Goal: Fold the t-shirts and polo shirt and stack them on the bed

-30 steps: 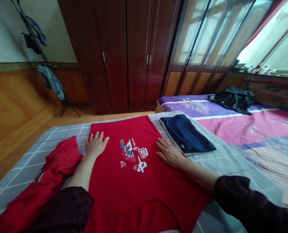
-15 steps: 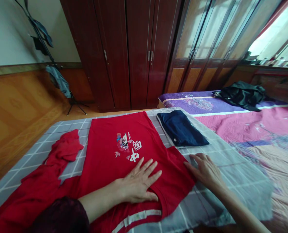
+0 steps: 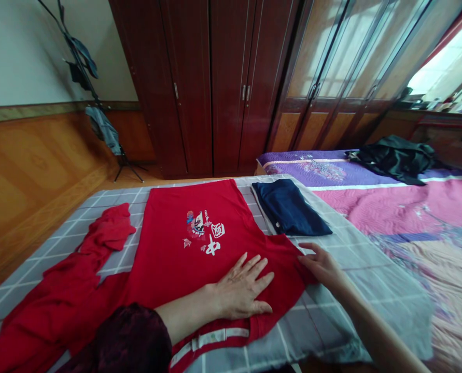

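A red T-shirt (image 3: pixel 168 228) with a printed figure and white characters lies spread on the grey checked cover, its neckline with a white band towards me. My left hand (image 3: pixel 246 287) rests flat on the shirt's upper part, fingers spread. At the end of the right sleeve, my right hand (image 3: pixel 324 267) has its thumb and fingers closed on the sleeve's edge. The shirt's left sleeve side runs into crumpled red cloth (image 3: pixel 71 280), partly hidden by my dark cuff.
A folded dark blue garment (image 3: pixel 291 207) lies on the checked cover (image 3: pixel 374 290) beyond my right hand. Further right is a bed with a purple and pink spread (image 3: pixel 355 202), bearing a dark jacket (image 3: pixel 394 155). A wardrobe (image 3: pixel 231 93) and a coat stand (image 3: pixel 94 93) are behind.
My left hand has slid right across the shirt, towards the sleeve. My right hand has moved slightly left onto the sleeve's edge. The view has shifted a little left.
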Demonstrator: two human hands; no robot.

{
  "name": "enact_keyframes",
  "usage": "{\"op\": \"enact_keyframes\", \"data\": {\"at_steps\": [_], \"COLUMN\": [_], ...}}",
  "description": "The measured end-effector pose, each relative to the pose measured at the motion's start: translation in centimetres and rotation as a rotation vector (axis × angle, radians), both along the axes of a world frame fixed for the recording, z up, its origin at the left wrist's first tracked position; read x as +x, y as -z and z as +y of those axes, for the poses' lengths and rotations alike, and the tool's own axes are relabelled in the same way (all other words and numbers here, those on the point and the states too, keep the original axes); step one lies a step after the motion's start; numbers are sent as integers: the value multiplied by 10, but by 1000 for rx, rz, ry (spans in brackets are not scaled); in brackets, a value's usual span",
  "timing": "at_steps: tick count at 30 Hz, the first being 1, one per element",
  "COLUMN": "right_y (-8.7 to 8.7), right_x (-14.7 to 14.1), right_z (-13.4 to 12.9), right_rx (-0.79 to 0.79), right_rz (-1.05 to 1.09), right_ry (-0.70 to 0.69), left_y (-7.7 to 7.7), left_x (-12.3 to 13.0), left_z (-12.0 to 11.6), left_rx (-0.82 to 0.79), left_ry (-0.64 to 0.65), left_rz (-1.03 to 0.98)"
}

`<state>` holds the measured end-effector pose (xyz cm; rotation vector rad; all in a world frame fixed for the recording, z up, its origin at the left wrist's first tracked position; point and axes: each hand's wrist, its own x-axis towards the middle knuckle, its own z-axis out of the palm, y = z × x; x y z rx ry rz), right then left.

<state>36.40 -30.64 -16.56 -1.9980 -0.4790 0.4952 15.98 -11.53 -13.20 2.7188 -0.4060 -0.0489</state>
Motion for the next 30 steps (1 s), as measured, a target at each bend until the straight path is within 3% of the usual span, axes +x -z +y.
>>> {"op": "enact_keyframes", "data": {"at_steps": [3,7,10,13,16,21,25,30], "right_y": [-17,-61,-88,-99,-97,-77,-59,-44], "right_x": [-9,-19,-29,-40,-42,-11,5,1], "right_z": [1,15,43,83,122,148,140,130], "right_rx": [144,195,219,259,235,19,-129,-267], "right_rz": [204,305,313,340,275,-334,-531,-730], "right_ry": [-1,-47,-149,-337,-529,-566,-602,-626], "left_y": [-2,-15,-29,-43,-51,-52,-48,-33], "left_x": [-4,-18,-34,-54,-75,-96,-79,-46], "left_z": [-6,-12,-12,-7,0,5,1,-11], "left_rx": [-46,-138,-213,-263,-283,-186,18,279], "left_ry": [10,43,31,-24,-129,-215,-216,-134], "left_rz": [27,115,170,228,324,238,57,-59]}}
